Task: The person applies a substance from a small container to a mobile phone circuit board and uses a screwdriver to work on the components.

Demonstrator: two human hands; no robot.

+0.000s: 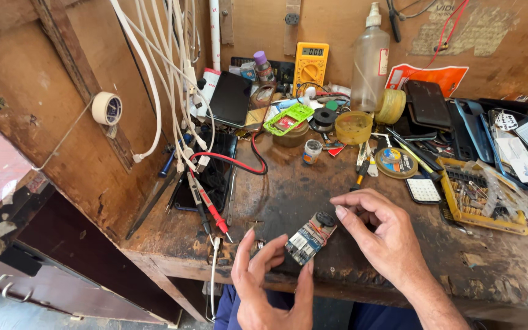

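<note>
My left hand (270, 284) holds a small blue circuit board (308, 240) by its lower end, between thumb and fingers, just above the front edge of the worn wooden workbench (288, 195). A round black part (326, 218) sits at the board's upper end. My right hand (381, 235) hovers over that end, its fingertips touching or nearly touching the black part and its fingers curled. Whether the right hand grips the board cannot be told.
Red and black multimeter probes (212, 208) lie left of my hands beside a dark phone (215, 174). A yellow multimeter (310, 64), a plastic bottle (369, 61), tape rolls and small jars crowd the back. A yellow parts tray (481, 195) and phone parts fill the right. White cables (172, 73) hang at left.
</note>
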